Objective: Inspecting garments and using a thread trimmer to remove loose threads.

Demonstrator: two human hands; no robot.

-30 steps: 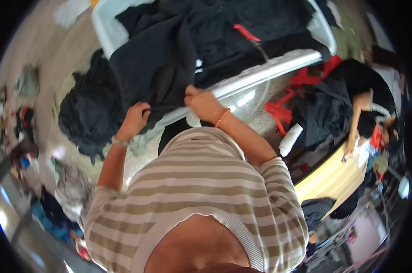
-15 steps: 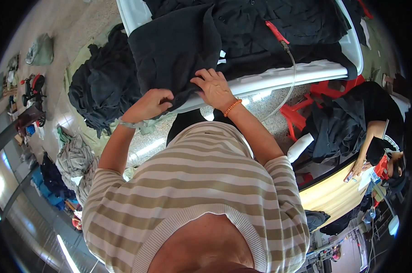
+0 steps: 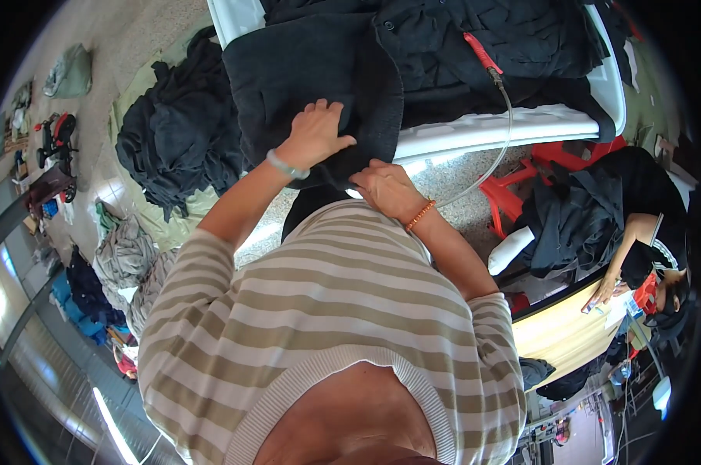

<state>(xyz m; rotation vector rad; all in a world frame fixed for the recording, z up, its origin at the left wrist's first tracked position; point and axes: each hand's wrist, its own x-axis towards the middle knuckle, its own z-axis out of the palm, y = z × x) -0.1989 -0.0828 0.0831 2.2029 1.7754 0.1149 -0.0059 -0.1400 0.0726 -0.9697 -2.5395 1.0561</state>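
Note:
A dark garment (image 3: 288,70) lies spread over the near left part of a white-framed table (image 3: 482,128), its near end hanging over the front edge. Flat on its cloth rests my left hand (image 3: 315,133), fingers stretched out and thumb apart. My right hand (image 3: 389,190) is at the garment's near right corner, fingers curled and pinching the cloth edge close to my waist. More dark garments (image 3: 513,31) with buttons cover the table to the right. On them lies a red-handled air gun (image 3: 483,54) with a clear hose.
A heap of dark clothes (image 3: 176,128) lies on a green sheet at left, with grey clothes (image 3: 129,260) nearer. Red plastic stools (image 3: 505,194) stand under the table's right side. At the far right a person (image 3: 637,240) sits by a wooden tabletop (image 3: 559,341), holding a phone.
My left hand has moved right and forward, opening flat onto the cloth. My right hand has drawn the garment's edge toward me and slightly right, so the garment lies wider.

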